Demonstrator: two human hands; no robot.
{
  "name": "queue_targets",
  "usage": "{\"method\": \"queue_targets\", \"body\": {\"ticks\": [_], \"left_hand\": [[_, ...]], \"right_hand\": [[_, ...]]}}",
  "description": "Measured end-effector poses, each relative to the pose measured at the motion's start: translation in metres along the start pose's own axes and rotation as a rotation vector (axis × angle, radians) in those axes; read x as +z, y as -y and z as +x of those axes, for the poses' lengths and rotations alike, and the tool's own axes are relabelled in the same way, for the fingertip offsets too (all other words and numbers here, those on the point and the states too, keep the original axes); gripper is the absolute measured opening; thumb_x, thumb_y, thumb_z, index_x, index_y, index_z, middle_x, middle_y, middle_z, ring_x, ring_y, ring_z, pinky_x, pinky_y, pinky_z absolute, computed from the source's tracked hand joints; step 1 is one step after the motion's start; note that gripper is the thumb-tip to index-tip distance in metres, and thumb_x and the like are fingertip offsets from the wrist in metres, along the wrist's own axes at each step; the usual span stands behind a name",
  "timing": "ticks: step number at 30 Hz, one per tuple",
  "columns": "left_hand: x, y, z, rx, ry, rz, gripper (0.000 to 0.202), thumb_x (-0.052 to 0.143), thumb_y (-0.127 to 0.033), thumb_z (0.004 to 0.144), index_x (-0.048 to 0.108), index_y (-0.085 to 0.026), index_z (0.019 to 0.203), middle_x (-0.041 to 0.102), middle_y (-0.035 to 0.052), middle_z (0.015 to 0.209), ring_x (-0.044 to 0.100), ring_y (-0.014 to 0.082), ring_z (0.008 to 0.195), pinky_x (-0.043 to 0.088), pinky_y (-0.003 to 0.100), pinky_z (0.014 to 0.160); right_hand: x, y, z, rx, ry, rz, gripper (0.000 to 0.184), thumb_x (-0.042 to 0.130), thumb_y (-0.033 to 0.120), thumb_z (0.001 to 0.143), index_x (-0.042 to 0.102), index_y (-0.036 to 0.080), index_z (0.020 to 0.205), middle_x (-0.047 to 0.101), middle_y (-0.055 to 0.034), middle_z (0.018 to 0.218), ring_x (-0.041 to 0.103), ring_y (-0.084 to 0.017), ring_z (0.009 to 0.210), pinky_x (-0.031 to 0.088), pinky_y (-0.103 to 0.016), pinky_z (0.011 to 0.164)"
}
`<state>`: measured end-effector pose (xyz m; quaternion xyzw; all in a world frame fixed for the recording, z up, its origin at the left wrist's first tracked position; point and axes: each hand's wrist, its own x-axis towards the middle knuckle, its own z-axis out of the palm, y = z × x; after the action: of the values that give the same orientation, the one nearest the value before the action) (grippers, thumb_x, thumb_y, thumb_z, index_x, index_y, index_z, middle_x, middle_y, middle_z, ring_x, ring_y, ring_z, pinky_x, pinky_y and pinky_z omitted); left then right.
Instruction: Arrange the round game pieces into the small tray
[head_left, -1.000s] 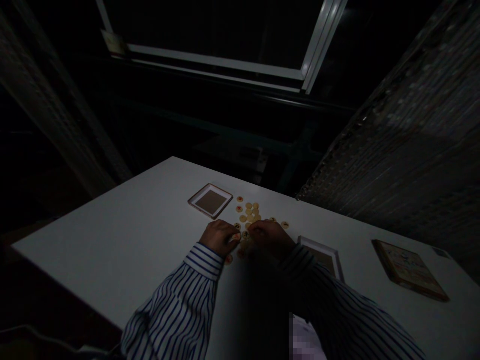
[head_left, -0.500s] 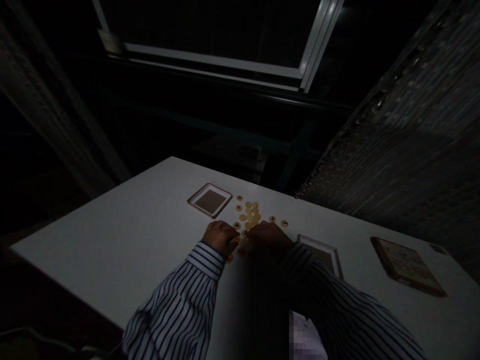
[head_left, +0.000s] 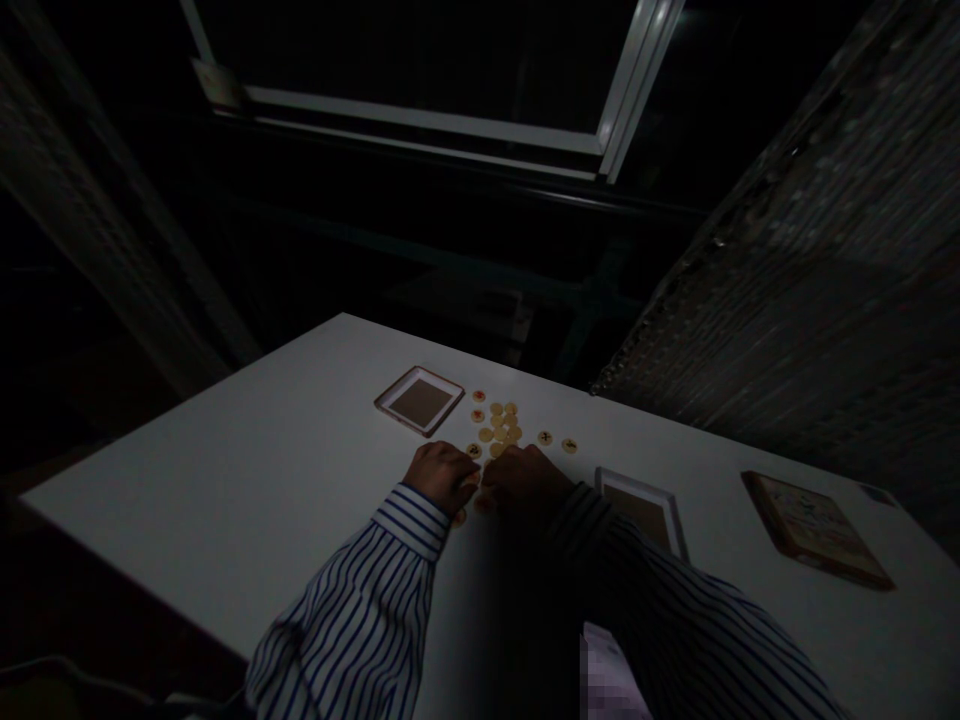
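Observation:
Round, pale wooden Chinese chess pieces [head_left: 500, 433] lie in a loose cluster on the white table. Some show red or black characters; others look blank. My left hand [head_left: 441, 474] rests at the cluster's near left side, its fingers curled in a pinch on a red-marked piece [head_left: 472, 479]. A black-marked piece [head_left: 473, 451] lies just beyond those fingertips. Close by on the right, my right hand [head_left: 527, 482] is closed with fingers bent down over the near pieces. Its fingertips are in shadow, and whatever they hold is hidden. Another red-marked piece [head_left: 458, 518] sits below my left hand.
An open shallow box half [head_left: 386, 408] lies beyond my left hand. A second tray [head_left: 679, 520] is partly behind my right forearm. Farther right lies a flat printed box [head_left: 817, 530]. Two black-marked pieces [head_left: 545, 438] sit apart at right. A curtain [head_left: 810, 290] hangs beyond the table [head_left: 247, 470].
My right hand has shifted slightly left, closer to my left hand, and now covers the black-marked piece that showed between them. My left hand has stayed in place.

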<state>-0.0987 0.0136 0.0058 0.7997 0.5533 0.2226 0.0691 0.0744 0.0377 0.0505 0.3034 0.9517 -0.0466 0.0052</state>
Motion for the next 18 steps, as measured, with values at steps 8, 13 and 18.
{"method": "queue_targets", "body": {"ticks": [8,13,18], "left_hand": [[-0.0077,-0.0034,-0.0026,0.007,-0.036,-0.029,0.032,0.051,-0.026,0.068,0.062,-0.023,0.098,0.065,0.0031,0.094,0.052,0.0221,0.092,0.036,0.039,0.083],[-0.008,-0.0042,-0.0032,0.021,-0.086,-0.037,0.035,0.05,-0.019,0.065,0.061,-0.023,0.098,0.065,0.0023,0.095,0.052,0.0209,0.09,0.037,0.039,0.083],[-0.0092,-0.0035,-0.0019,0.031,-0.144,-0.068,0.036,0.048,-0.016,0.065,0.061,-0.02,0.099,0.066,0.0033,0.092,0.053,0.0207,0.087,0.039,0.039,0.081]], "right_hand": [[-0.0019,0.0015,0.002,-0.021,-0.003,-0.024,0.017,0.05,0.028,0.077,0.06,0.019,0.087,0.063,-0.005,0.089,0.049,-0.019,0.088,0.031,-0.03,0.068],[-0.001,0.001,0.0023,-0.031,0.01,-0.009,0.017,0.051,0.029,0.077,0.06,0.02,0.087,0.063,-0.0045,0.09,0.049,-0.02,0.09,0.032,-0.031,0.068],[0.0018,-0.004,0.0024,0.01,-0.023,0.106,0.018,0.053,0.027,0.075,0.06,0.02,0.089,0.062,-0.0038,0.092,0.05,-0.018,0.091,0.034,-0.03,0.073]]}}
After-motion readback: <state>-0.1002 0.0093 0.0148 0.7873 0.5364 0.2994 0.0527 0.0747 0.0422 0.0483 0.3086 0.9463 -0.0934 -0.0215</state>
